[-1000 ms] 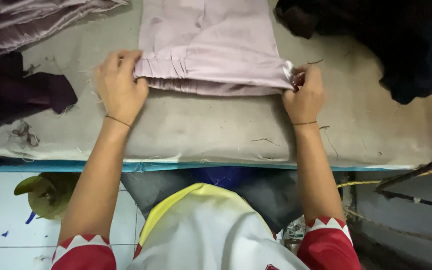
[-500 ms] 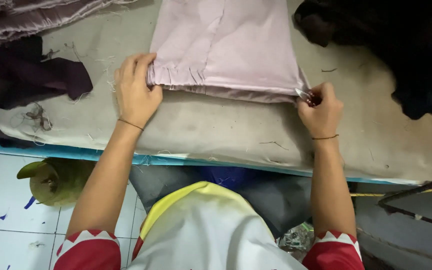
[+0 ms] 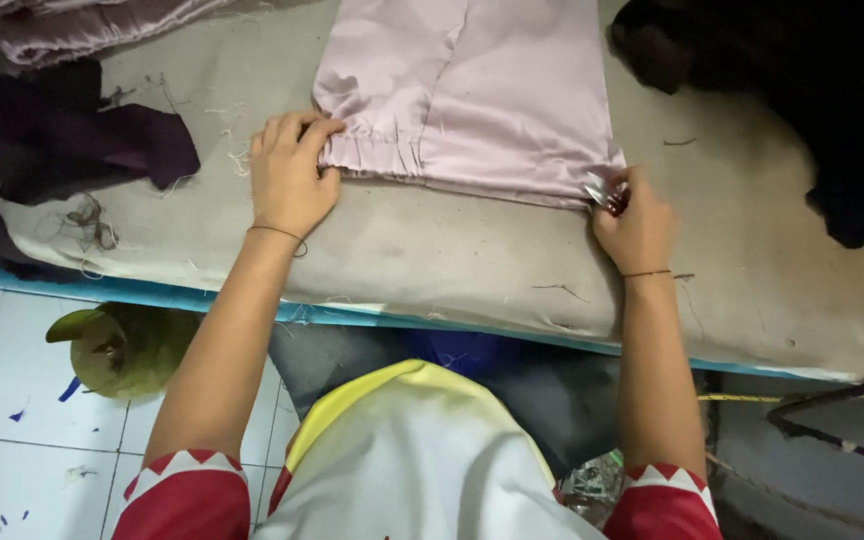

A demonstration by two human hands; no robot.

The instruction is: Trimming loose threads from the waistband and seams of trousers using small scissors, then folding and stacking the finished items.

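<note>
A pale pink garment [image 3: 472,100] lies flat on a padded grey table [image 3: 472,265], its gathered waistband edge nearest me. My left hand [image 3: 289,177] rests on the band's left corner, fingers curled over the fabric. My right hand [image 3: 635,222] pinches the band's right corner and also holds small metal thread snips [image 3: 600,192], whose blades poke out beside the cloth.
Dark purple cloth [image 3: 62,150] lies at the left, more pink fabric [image 3: 82,25] at the top left, and a black garment pile [image 3: 802,100] at the right. Loose threads dot the table. Below the blue table edge are a tiled floor and a yellow-green funnel [image 3: 122,345].
The view has shifted, so the garment and both hands sit further right and lower in frame. Both hands keep their places on the waistband corners.
</note>
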